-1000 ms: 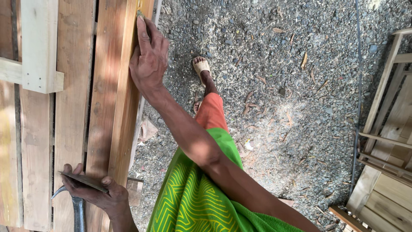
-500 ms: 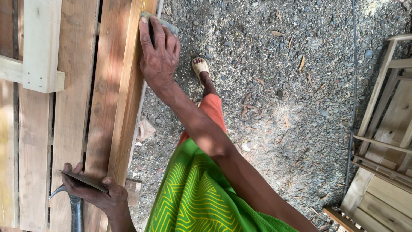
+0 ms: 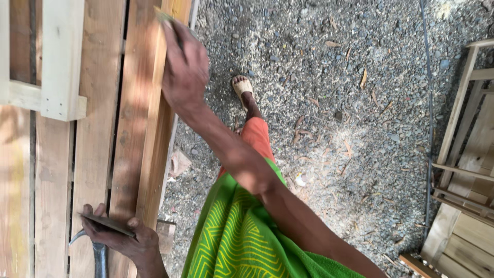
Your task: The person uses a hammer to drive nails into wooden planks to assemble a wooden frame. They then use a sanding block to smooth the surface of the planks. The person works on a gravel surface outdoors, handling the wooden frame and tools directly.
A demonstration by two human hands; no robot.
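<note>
While the right hand (image 3: 185, 72) presses a small pale object, too blurred to identify, against the upper part of the plank (image 3: 154, 128), fingers curled around it, the left hand (image 3: 121, 237) pinches a thin flat blade (image 3: 105, 224) near the plank's lower end, beside a metal hook (image 3: 95, 252).

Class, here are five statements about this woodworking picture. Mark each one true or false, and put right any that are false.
1. The right hand rests on the edge of a wooden plank. True.
2. The ground is smooth concrete. False: it is loose gravel with dry leaves.
3. The left hand grips a thin flat piece. True.
4. The person is barefoot. False: a sandal is on the foot in view.
5. The garment is plain blue. False: it is green with a yellow pattern.
</note>
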